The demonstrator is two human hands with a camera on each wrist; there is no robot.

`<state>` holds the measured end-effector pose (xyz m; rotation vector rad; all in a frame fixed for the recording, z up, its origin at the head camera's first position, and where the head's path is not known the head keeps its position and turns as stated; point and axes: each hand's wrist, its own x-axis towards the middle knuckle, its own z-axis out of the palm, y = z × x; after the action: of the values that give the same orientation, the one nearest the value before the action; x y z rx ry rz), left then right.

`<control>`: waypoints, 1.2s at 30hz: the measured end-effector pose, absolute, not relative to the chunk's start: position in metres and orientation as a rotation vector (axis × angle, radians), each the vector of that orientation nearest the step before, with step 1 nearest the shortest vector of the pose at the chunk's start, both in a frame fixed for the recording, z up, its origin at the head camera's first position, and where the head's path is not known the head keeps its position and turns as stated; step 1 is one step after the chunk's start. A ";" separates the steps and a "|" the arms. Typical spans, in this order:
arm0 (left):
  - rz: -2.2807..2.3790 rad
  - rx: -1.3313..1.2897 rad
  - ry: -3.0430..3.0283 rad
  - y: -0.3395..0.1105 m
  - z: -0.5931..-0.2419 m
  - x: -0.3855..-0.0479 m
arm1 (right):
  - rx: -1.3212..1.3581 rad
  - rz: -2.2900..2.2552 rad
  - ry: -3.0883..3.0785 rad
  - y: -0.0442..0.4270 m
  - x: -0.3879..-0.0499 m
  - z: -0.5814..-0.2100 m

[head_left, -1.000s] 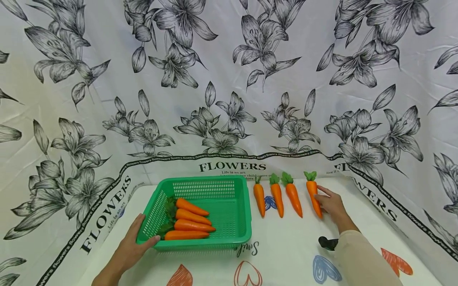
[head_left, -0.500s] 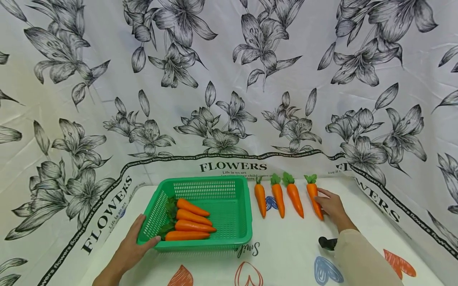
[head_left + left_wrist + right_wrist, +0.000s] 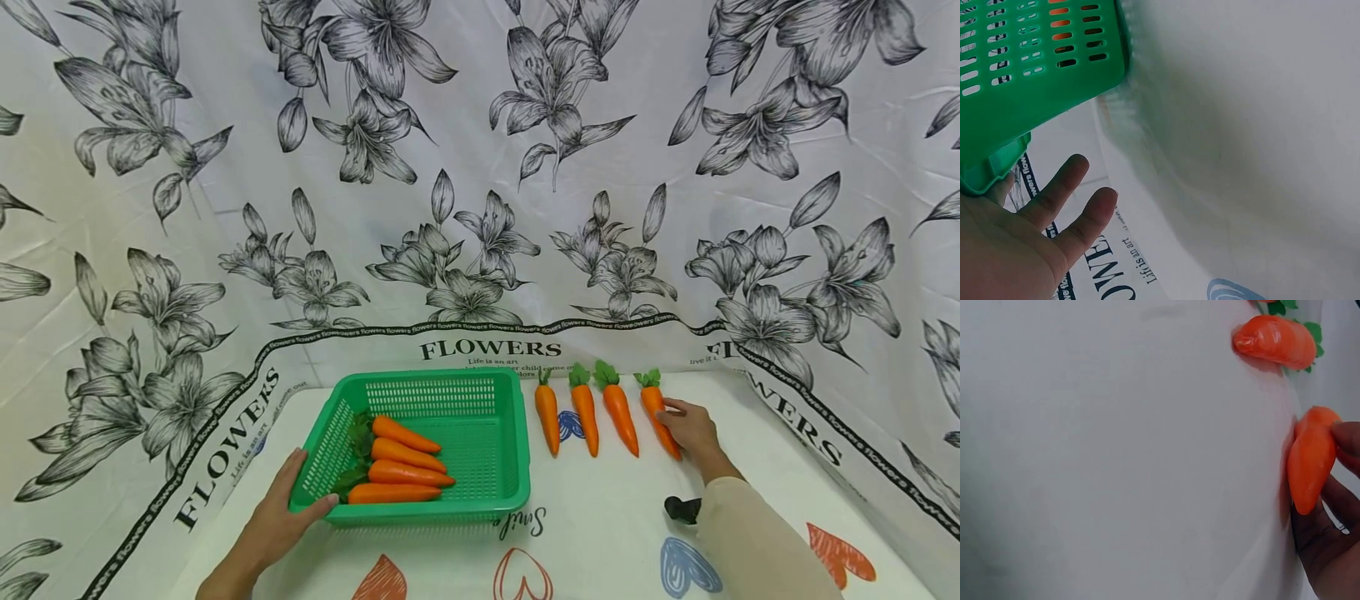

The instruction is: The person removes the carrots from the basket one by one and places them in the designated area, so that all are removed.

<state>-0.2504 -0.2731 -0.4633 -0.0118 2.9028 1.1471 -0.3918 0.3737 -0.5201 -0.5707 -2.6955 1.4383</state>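
Observation:
In the head view my left hand (image 3: 273, 517) rests at the front left corner of a green plastic basket (image 3: 491, 504). Its thumb lies over the front rim, and the fingers run along the left side. The left wrist view shows straight, spread fingers (image 3: 1063, 187) below the basket's perforated wall (image 3: 1041, 94). Over on the right, my right hand (image 3: 692, 429) pinches the rightmost carrot (image 3: 654, 404) by its side. In the right wrist view that carrot (image 3: 1311, 462) sits between thumb and fingers, close to the white surface. Several carrots (image 3: 408, 472) lie inside the basket, leaves to the left.
Three more carrots (image 3: 618, 412) lie in a row between the basket and my right hand, leaves away from me. A small black object (image 3: 681, 509) is beside the right sleeve. A flower-printed cloth (image 3: 480, 250) hangs behind the white table covering (image 3: 600, 533).
My right hand's index finger has bent in onto the rightmost carrot, which has turned slightly, leaves to the left. The left hand and the basket have stayed put.

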 end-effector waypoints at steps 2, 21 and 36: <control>1.147 -0.001 2.914 -0.274 -0.465 -0.251 | -0.556 1.423 -2.694 0.374 -0.391 -0.520; 1.158 0.037 2.918 -0.270 -0.464 -0.248 | -0.637 1.433 -2.675 0.373 -0.383 -0.513; 1.141 0.049 2.938 -0.273 -0.463 -0.249 | -0.466 1.511 -2.543 0.384 -0.365 -0.493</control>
<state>-0.2489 -0.2730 -0.4631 0.0494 2.9380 1.1415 -0.3653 0.3836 -0.4927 -0.4658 -2.5427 1.5114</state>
